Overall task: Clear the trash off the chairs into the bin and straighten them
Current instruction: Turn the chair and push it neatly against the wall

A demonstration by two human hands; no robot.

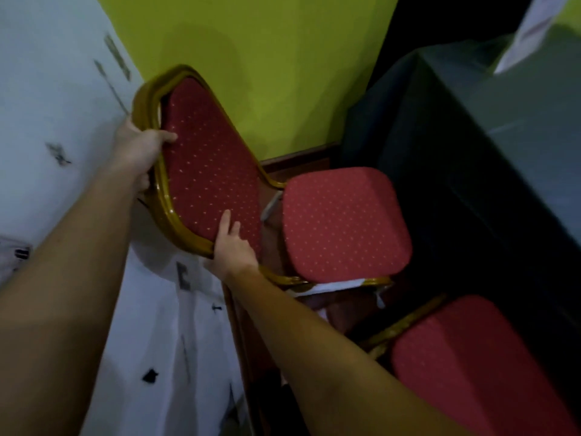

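Note:
A chair with a gold frame and red dotted padding stands in front of me, its backrest [207, 165] toward the left wall and its seat [342, 221] toward the table. My left hand [138, 149] grips the upper edge of the backrest frame. My right hand [231, 247] holds the lower edge of the same backrest, fingers on the red padding. Nothing lies on the seat. White paper or tape [333, 286] sticks out under the seat's front rail. A second red chair seat [478, 369] shows at the lower right.
A table under a dark cloth [471, 146] stands close on the right of the chairs. A white wall with black marks [47, 121] runs along the left, a green wall [267, 58] behind. A pale object [528, 29] rests on the table's far end.

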